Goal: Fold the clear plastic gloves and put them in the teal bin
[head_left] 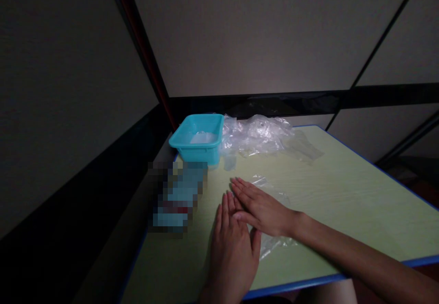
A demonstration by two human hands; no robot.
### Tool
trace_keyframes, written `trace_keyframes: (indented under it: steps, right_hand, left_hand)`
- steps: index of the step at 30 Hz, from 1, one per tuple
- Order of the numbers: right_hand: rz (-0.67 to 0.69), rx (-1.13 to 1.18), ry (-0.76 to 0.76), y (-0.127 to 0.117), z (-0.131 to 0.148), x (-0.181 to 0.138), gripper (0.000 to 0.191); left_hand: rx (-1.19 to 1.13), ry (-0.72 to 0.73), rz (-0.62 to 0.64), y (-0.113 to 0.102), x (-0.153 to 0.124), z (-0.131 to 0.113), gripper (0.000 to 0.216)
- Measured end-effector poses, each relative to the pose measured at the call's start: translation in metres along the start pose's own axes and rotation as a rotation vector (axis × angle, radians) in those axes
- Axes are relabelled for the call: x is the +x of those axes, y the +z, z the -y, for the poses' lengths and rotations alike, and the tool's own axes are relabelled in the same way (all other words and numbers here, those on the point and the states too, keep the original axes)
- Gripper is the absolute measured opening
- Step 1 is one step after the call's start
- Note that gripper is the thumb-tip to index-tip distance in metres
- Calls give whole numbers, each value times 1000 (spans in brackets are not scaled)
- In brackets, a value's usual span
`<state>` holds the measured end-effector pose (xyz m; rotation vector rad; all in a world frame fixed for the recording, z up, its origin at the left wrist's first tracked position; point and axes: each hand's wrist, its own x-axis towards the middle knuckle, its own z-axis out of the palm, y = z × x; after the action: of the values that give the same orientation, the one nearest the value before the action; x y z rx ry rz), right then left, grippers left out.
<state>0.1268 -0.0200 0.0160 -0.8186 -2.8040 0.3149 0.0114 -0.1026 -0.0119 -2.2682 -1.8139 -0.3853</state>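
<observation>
A clear plastic bag (270, 244) lies flattened on the table, partly covered by my hands. My right hand (262, 208) rests flat across it, fingers stretched toward the upper left. Beside it my left hand (231, 244) lies palm down with its fingers extended forward, at the bag's left edge. The right thumb overlaps the left hand's fingers. Neither hand grips anything that shows. What lies under the palms is hidden.
A turquoise plastic basin (197, 151) with something whitish inside stands at the back left. Crumpled clear plastic bags (262, 132) are heaped to its right. A pixelated, blurred item (183, 194) lies at the left edge of the blue-edged table (343, 194). Walls stand behind and left.
</observation>
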Motion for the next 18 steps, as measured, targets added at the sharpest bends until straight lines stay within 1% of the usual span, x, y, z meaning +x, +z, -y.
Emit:
trace_keyframes:
  steps: [5, 12, 18]
  right_hand:
    - [3, -43, 30, 7, -8, -5, 67]
    - [-60, -153, 30, 10, -24, -14, 68]
    - [-87, -187, 53, 8, -45, -25, 69]
  left_hand:
    - [27, -13, -19, 3, -1, -1, 55]
    - [23, -89, 4, -2, 1, -6, 59]
    - [91, -58, 8, -2, 2, -5, 60]
